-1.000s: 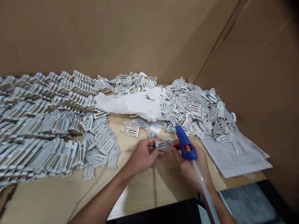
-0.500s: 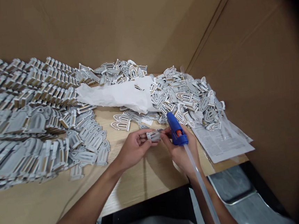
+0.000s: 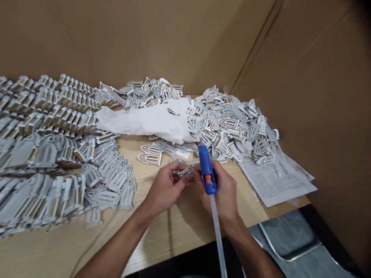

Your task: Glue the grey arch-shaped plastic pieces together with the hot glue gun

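Note:
Between the fingertips of my left hand is a small grey-white arched window piece, turned nearly edge-on. My right hand grips a blue glue gun, its nozzle pointing away from me. A long translucent glue stick sticks out of the gun's back end toward my body. The right thumb and fingertips also reach the right end of the window piece, partly hidden by the gun. Just beyond my hands lie a few loose arched pieces with brown-patterned fronts.
Dense rows of stacked window pieces fill the table's left side. A loose heap of them lies at the back right, partly on printed paper. White crumpled paper covers the middle. Cardboard walls rise behind and to the right.
The glue gun has swung from tilted to almost straight and moved slightly left and nearer. The window piece has been turned from face-on to nearly edge-on.

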`<state>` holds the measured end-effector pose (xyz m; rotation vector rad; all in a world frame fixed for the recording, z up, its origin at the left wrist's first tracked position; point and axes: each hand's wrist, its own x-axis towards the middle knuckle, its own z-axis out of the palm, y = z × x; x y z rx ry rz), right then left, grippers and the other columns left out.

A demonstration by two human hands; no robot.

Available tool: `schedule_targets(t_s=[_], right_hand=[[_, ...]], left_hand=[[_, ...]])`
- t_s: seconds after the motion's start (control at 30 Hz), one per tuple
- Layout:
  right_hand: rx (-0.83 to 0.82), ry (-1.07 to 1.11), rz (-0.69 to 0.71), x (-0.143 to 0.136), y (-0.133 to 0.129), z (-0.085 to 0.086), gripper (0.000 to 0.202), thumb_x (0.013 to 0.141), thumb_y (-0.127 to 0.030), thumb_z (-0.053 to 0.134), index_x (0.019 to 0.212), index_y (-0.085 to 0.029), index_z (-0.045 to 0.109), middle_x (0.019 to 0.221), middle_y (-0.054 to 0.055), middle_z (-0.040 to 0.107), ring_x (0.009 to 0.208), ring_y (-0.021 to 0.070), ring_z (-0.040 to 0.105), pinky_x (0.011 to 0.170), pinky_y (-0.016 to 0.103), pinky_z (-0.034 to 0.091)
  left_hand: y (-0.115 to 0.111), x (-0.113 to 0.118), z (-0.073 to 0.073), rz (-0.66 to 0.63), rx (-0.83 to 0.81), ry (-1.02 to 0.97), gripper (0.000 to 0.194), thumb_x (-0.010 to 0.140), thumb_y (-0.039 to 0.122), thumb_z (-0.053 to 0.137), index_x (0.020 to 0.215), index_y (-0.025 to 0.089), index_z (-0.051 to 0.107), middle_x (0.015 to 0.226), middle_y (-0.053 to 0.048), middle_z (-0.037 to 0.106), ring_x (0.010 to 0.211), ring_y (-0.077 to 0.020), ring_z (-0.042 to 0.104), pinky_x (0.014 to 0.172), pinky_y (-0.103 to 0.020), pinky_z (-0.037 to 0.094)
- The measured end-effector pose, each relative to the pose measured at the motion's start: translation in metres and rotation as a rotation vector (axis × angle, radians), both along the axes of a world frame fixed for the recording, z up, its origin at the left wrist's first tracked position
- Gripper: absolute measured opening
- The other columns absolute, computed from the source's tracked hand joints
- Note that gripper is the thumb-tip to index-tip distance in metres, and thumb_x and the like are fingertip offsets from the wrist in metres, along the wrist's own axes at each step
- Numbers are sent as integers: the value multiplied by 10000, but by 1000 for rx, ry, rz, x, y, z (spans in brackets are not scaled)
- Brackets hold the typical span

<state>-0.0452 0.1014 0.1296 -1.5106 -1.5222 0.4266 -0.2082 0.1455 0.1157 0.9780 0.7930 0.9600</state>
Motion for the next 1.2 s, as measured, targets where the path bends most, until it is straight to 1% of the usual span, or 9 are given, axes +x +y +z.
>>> schedule_targets(t_s=[0.1,0.27,0.37,0.47,0.57,0.8,0.97,1.07,1.2], right_hand=[[79,-50,31,-1,-2,-4,121,953,-245,737,1070,-241,707,1011,44,814,794,232,742,697,311,547],[105,-134,35,-1,-4,-2,90,968,-214,698,1051,-244,679,915,18,736,761,219,677,693,317,524],[130,-191,64,-2,-2,3,87,962,-172,657,994,-252,648,911,30,688,862,254,644,754,352,530],[170,-207,60,-2,2,5,114,952,-175,662,1041,-246,657,1063,78,713,1020,295,643,875,413,543],[183,-148,7,-2,5,4,166,962,-251,709,1122,-232,670,1191,107,701,1076,300,667,929,430,547],[20,38,69,1,9,8,122,1037,-345,710,1038,-223,708,1006,47,719,927,243,685,871,373,547],[-67,209,111,10,3,7,259,1008,-475,772,1095,-232,793,1089,88,797,953,272,755,845,380,597],[-123,267,162,19,-3,10,385,976,-586,785,1110,-228,821,999,99,831,869,287,781,772,382,625],[-218,302,270,30,-10,10,575,957,-764,706,960,-206,844,836,89,815,679,244,722,633,344,580]], left_hand=[[0,-1,-1,14,-8,4,546,719,554,1004,929,159,690,914,-27,756,839,-183,773,828,-321,660],[-1,-2,3,16,1,97,523,693,358,1031,1083,167,738,1031,-68,809,901,-212,779,796,-293,616],[0,-1,5,31,32,84,456,681,342,1027,993,164,747,1029,-78,811,994,-244,772,887,-331,629],[0,1,6,24,-10,-3,499,669,353,1034,996,184,697,964,-45,799,937,-227,773,846,-330,645],[-2,2,6,22,-90,-86,577,713,429,1015,1070,214,616,909,-9,787,841,-199,781,818,-331,655],[-4,5,8,5,-88,-148,573,788,445,962,1189,195,637,1087,-64,826,945,-243,824,936,-399,668],[-3,5,8,6,-183,-156,466,842,509,895,1040,215,594,1005,-77,844,947,-300,844,811,-421,689],[-1,2,8,43,-201,-109,497,868,544,865,1047,237,518,917,-67,847,862,-307,852,699,-388,669],[1,-1,10,114,-139,-88,439,916,418,825,1163,223,519,1061,-96,854,853,-257,851,713,-335,652]])
